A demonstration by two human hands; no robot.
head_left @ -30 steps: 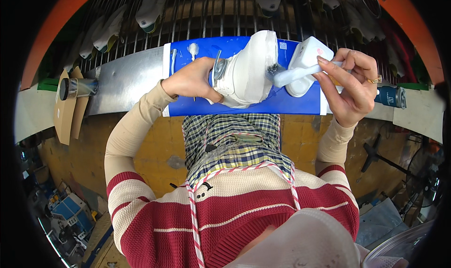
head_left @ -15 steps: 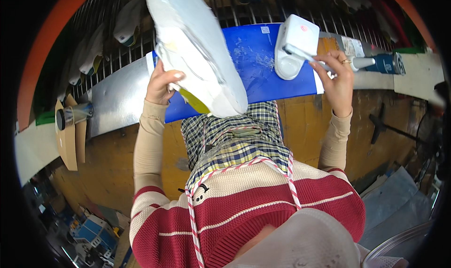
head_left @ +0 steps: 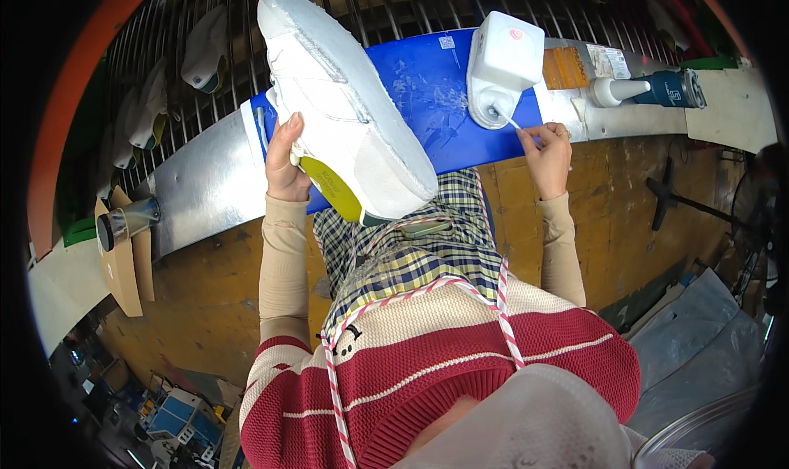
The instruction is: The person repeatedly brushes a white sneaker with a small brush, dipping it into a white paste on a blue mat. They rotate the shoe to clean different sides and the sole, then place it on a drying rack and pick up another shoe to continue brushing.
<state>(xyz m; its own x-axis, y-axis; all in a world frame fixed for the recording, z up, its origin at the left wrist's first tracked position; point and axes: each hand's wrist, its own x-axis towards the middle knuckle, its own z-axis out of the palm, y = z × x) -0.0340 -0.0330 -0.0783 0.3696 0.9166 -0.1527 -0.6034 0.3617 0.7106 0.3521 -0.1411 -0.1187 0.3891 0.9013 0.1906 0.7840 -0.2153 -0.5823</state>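
My left hand point(head_left: 285, 161) grips a white shoe upper point(head_left: 325, 87) by its side, tilted with the pale grey underside turned up and to the right. A yellow-green last point(head_left: 329, 188) shows at the shoe's opening. Between its fingertips my right hand point(head_left: 548, 158) pinches a thin white-handled brush point(head_left: 509, 121). The brush tip is down in the small round cup of a white dispenser point(head_left: 511, 50), which stands on a blue board point(head_left: 419, 99); the bristles are hard to make out.
Right of the dispenser are an orange-brown block point(head_left: 565, 67), a white nozzle bottle point(head_left: 608, 93) and a dark teal tumbler point(head_left: 675, 89). A metal-bar rack point(head_left: 345, 1) behind holds several shoes point(head_left: 204, 50). A clear jar point(head_left: 138, 214) and bent cardboard point(head_left: 121, 259) are at the left.
My right hand has moved down and left, bringing the brush from beside the dispenser's tank into its cup. The shoe has dropped slightly and turned, showing more of its side and the last.
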